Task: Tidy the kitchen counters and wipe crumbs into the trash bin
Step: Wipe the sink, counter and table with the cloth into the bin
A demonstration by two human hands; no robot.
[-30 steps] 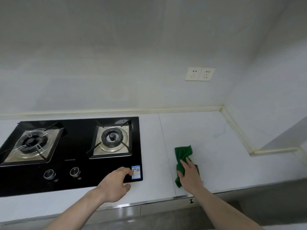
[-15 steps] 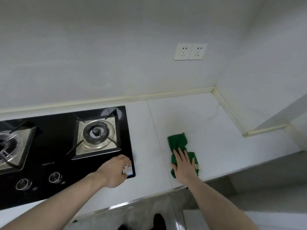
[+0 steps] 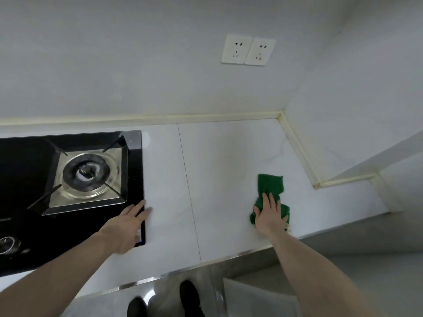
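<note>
A crumpled green cloth (image 3: pixel 270 185) lies on the white counter (image 3: pixel 217 170), right of the middle. My right hand (image 3: pixel 270 215) presses flat on the cloth's near half, fingers straight and spread. My left hand (image 3: pixel 128 225) lies with straight fingers over the front right corner of the black gas hob (image 3: pixel 135 165), its fingertips reaching onto the counter. No crumbs can be made out on the counter, and no trash bin is in view.
The hob's right burner (image 3: pixel 88 173) and a knob (image 3: pixel 8 243) sit at left. Two wall sockets (image 3: pixel 248 51) hang above. The counter ends at a wall corner (image 3: pixel 297 145) on the right. Below the counter's front edge are my shoes (image 3: pixel 190 298) and a pale sheet (image 3: pixel 258 298).
The view has swung right and down. My right hand has slid the green cloth to the right across the counter. My left hand's curled fingers have straightened over the hob's corner.
</note>
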